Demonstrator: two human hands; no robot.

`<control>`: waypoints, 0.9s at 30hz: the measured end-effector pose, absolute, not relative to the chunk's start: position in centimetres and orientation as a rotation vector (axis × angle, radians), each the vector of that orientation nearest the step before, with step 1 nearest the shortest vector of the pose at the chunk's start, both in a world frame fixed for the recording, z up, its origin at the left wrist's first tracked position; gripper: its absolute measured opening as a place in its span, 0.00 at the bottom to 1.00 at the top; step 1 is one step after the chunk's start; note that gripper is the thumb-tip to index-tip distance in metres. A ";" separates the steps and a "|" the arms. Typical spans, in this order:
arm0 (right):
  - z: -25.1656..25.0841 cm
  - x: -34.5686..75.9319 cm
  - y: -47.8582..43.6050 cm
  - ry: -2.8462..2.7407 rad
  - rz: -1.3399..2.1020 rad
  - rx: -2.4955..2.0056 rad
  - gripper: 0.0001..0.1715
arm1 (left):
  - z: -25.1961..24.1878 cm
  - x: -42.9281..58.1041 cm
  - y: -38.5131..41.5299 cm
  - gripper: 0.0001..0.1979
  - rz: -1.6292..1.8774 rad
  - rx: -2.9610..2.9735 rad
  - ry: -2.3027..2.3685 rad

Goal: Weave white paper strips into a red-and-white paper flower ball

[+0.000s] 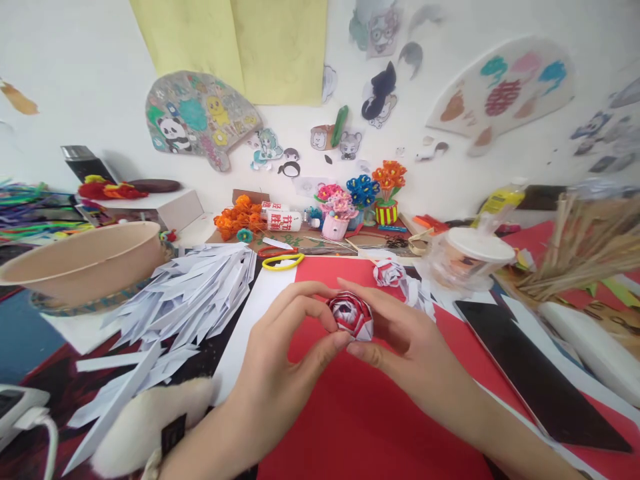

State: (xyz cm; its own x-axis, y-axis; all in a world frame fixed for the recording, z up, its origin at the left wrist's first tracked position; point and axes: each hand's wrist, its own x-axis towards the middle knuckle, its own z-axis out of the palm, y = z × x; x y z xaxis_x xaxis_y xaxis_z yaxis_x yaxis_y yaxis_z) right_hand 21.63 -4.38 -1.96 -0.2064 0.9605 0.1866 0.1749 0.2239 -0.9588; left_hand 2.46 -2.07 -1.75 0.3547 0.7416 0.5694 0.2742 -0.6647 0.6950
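Note:
A small rolled paper rose, red and white, is held over a red sheet in the middle of the table. My left hand pinches its left side with thumb and fingers curled round it. From the right, my right hand grips the other side, its fingers closed on the rose. A second paper rose lies just behind on the red sheet.
A heap of white paper strips lies left of my hands, with a tan bowl beyond. Scissors, glue bottles and pots of paper flowers stand at the back. A lidded plastic cup and wooden sticks are at the right.

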 end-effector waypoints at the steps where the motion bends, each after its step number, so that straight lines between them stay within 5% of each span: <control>1: -2.0 21.7 -4.3 -1.583 1.053 -1.098 0.32 | -1.7 2.3 -1.8 0.03 1.234 2.133 0.827; 6: -1.8 22.1 -4.4 -1.569 1.229 -1.003 0.34 | -1.6 1.4 -0.6 0.28 1.235 2.002 0.754; 12: -1.7 21.7 -5.1 -1.646 1.184 -0.990 0.36 | -1.4 1.5 -0.8 0.19 1.226 2.118 0.713; 27: -1.5 22.7 -4.7 -1.715 1.246 -0.899 0.29 | -0.8 1.6 -1.1 0.21 1.277 2.093 0.648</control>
